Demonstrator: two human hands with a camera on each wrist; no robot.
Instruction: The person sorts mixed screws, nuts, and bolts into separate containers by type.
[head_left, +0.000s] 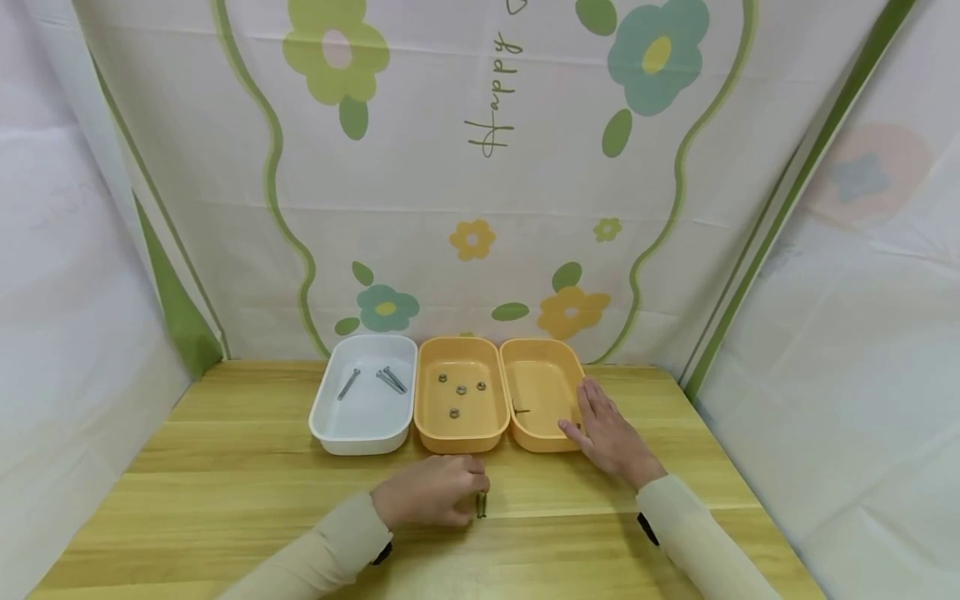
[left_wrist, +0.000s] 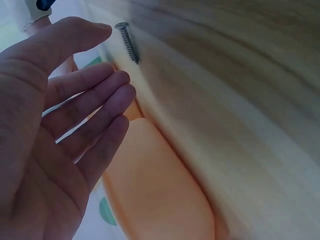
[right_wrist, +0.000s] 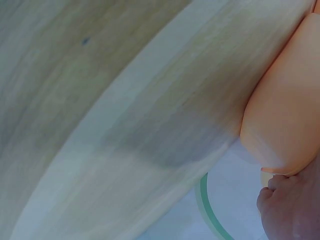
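Observation:
My left hand [head_left: 435,492] is over the table in front of the middle orange tray [head_left: 462,444]. A small screw [left_wrist: 129,44] with a threaded shank lies on the wood just beyond its thumb tip. In the left wrist view the thumb and loosely bent fingers are apart, with nothing between them. My right hand [head_left: 615,437] rests along the right side of the right orange tray [head_left: 547,442], fingers straight and thumb over the front corner. Inside that tray a dark screw [head_left: 521,410] lies near the left wall.
At the left a white tray [head_left: 360,447] holds bolts [head_left: 349,384]. Several nuts [head_left: 461,390] lie in the middle tray. All three trays stand side by side at the back of the wooden table [head_left: 225,483], before a flowered cloth [head_left: 480,183]. Cloth walls flank both sides.

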